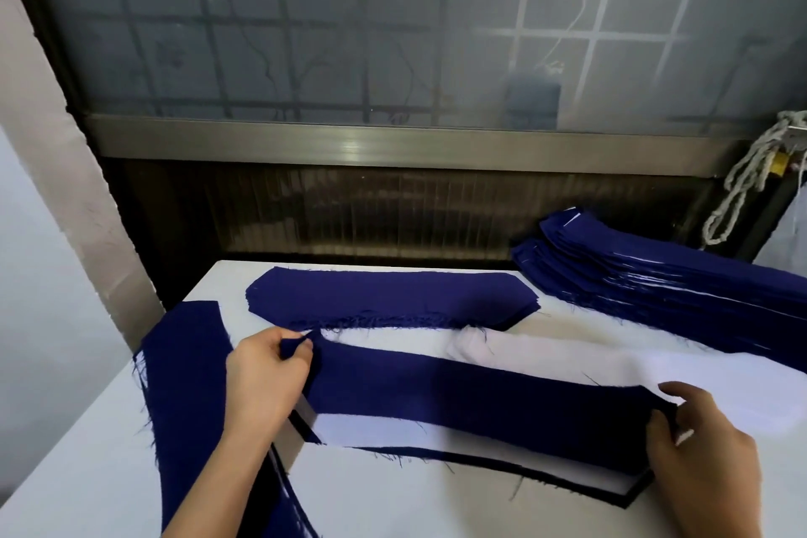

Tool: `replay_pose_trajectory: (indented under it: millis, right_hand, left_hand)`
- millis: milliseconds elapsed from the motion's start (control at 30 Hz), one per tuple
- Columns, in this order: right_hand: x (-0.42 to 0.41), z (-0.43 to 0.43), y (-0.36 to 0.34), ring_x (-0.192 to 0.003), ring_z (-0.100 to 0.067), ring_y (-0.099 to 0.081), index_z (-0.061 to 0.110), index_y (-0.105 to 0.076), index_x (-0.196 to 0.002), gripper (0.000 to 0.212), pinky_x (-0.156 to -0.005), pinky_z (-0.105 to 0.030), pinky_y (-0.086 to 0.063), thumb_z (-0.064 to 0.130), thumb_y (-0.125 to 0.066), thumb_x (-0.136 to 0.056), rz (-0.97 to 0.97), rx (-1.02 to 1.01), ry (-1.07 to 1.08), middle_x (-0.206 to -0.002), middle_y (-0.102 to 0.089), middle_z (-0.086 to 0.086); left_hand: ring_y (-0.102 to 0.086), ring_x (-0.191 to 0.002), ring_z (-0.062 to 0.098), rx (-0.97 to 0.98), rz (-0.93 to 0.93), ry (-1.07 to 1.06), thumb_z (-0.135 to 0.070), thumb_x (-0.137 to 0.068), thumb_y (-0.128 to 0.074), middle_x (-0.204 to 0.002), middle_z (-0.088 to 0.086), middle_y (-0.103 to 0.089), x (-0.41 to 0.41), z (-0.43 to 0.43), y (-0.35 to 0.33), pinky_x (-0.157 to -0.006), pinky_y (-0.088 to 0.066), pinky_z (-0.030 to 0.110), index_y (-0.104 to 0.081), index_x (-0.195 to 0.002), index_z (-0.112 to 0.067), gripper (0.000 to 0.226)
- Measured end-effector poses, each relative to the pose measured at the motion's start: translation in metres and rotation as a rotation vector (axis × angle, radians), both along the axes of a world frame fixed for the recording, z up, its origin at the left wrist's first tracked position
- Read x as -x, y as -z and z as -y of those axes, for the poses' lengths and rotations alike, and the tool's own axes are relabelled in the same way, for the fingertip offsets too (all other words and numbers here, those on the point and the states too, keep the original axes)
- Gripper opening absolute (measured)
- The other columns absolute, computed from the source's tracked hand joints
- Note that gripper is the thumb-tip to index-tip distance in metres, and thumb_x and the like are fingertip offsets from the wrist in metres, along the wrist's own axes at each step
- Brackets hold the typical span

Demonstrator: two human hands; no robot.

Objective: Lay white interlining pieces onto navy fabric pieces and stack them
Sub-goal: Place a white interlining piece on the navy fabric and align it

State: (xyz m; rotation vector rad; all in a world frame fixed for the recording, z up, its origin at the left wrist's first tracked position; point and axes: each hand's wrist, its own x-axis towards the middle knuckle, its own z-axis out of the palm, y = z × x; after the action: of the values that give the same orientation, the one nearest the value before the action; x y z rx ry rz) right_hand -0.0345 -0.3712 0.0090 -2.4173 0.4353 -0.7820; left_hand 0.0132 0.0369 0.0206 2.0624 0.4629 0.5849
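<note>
A long navy fabric piece (471, 398) stretches across the table in front of me, held at both ends. My left hand (266, 380) pinches its left end and my right hand (698, 446) grips its right end. Under it lies a white interlining piece (375, 432) on a navy piece with a dark outline showing at the near edge. Behind it lies a pile of white interlining (589, 356). A flat pile of navy pieces (393, 297) rests further back on the table.
A tall stack of navy pieces with white layers (663, 280) sits at the right rear. Another navy strip (183, 398) runs along the left of the white table (87, 485). A frosted window and a dark panel stand behind; a knotted rope (742, 183) hangs at right.
</note>
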Motion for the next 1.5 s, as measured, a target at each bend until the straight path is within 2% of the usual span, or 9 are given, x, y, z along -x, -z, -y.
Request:
replay_pose_trajectory:
  millis: [167,333,533,667,1033,1200,1333,1433,1500]
  right_hand:
    - [0.002,-0.003,-0.004,-0.059,-0.035,-0.055,0.003,-0.065,-0.103,0.028,-0.065,-0.044,-0.045,-0.006,-0.067,-0.077,-0.114,0.057,-0.015,-0.053,-0.053,-0.004]
    - [0.007,-0.005,-0.006,-0.056,-0.029,-0.046,0.003,-0.063,-0.105,0.030,-0.063,-0.039,-0.039,-0.004,-0.065,-0.077,-0.173,0.067,-0.012,-0.052,-0.050,0.001]
    - [0.007,-0.006,-0.007,-0.061,-0.033,-0.048,0.005,-0.065,-0.101,0.028,-0.067,-0.042,-0.043,-0.004,-0.066,-0.074,-0.217,0.078,0.003,-0.055,-0.048,0.001]
    - [0.004,-0.002,-0.003,-0.062,-0.035,-0.050,0.006,-0.066,-0.100,0.028,-0.067,-0.042,-0.042,-0.004,-0.068,-0.073,-0.226,0.083,0.020,-0.059,-0.050,-0.003]
    - [0.002,-0.003,0.000,-0.060,-0.031,-0.050,0.008,-0.066,-0.091,0.029,-0.065,-0.041,-0.041,-0.007,-0.072,-0.066,-0.207,0.099,-0.005,-0.051,-0.050,0.005]
    - [0.001,0.000,0.001,-0.075,-0.031,-0.051,0.012,-0.063,-0.099,0.032,-0.073,-0.041,-0.037,0.000,-0.068,-0.069,-0.246,0.096,0.015,-0.066,-0.056,0.005]
    - [-0.001,0.003,0.003,-0.093,-0.035,-0.052,0.011,-0.061,-0.110,0.034,-0.082,-0.044,-0.038,0.012,-0.065,-0.076,-0.298,0.076,0.099,-0.096,-0.061,-0.009]
    - [-0.003,0.001,0.006,-0.094,-0.036,-0.052,0.010,-0.063,-0.101,0.029,-0.080,-0.043,-0.039,0.034,-0.063,-0.085,-0.344,0.170,0.150,-0.099,-0.061,-0.014]
    - [-0.003,0.000,0.007,-0.091,-0.031,-0.051,0.016,-0.061,-0.088,0.039,-0.078,-0.040,-0.038,0.055,-0.057,-0.085,-0.408,0.255,0.143,-0.091,-0.057,-0.007]
  left_hand:
    - [-0.054,-0.045,0.009,-0.263,-0.048,0.023,-0.025,-0.089,-0.071,-0.047,-0.006,-0.057,0.021,0.003,0.015,-0.044,-0.038,0.025,-0.068,-0.080,-0.028,0.010]
    - [-0.053,-0.045,0.012,-0.215,-0.077,0.010,-0.023,-0.089,-0.071,-0.045,-0.006,-0.054,0.021,0.004,0.018,-0.047,-0.037,0.024,-0.068,-0.075,-0.027,0.015]
    - [-0.054,-0.046,0.013,-0.211,-0.082,0.000,-0.020,-0.089,-0.072,-0.046,-0.002,-0.054,0.020,0.002,0.022,-0.048,-0.042,0.026,-0.069,-0.076,-0.026,0.014]
    - [-0.054,-0.046,0.011,-0.176,-0.036,-0.033,-0.014,-0.086,-0.074,-0.045,-0.004,-0.055,0.020,0.001,0.025,-0.048,-0.037,0.021,-0.068,-0.070,-0.028,0.022]
    - [-0.051,-0.046,0.006,-0.378,-0.080,-0.095,-0.026,-0.088,-0.074,-0.044,-0.013,-0.053,0.020,0.003,0.025,-0.044,-0.037,0.023,-0.074,-0.081,-0.026,0.007]
    - [-0.057,-0.056,0.017,-0.502,-0.174,-0.092,-0.031,-0.093,-0.066,-0.062,-0.006,-0.065,0.017,0.005,0.024,-0.050,-0.045,0.028,-0.072,-0.092,-0.020,0.013]
    - [-0.060,-0.079,0.033,-0.706,-0.152,-0.119,-0.028,-0.085,-0.074,-0.089,0.012,-0.067,0.016,0.009,0.027,-0.066,-0.048,0.043,-0.068,-0.103,-0.005,0.029]
    - [-0.057,-0.088,0.033,-0.770,-0.218,-0.133,-0.050,-0.088,-0.065,-0.093,0.012,-0.065,0.015,0.011,0.029,-0.076,-0.044,0.045,-0.071,-0.099,-0.006,0.046]
    - [-0.057,-0.092,0.031,-0.787,-0.245,-0.113,-0.064,-0.085,-0.059,-0.093,0.008,-0.065,0.014,0.011,0.030,-0.081,-0.043,0.043,-0.072,-0.097,-0.010,0.057]
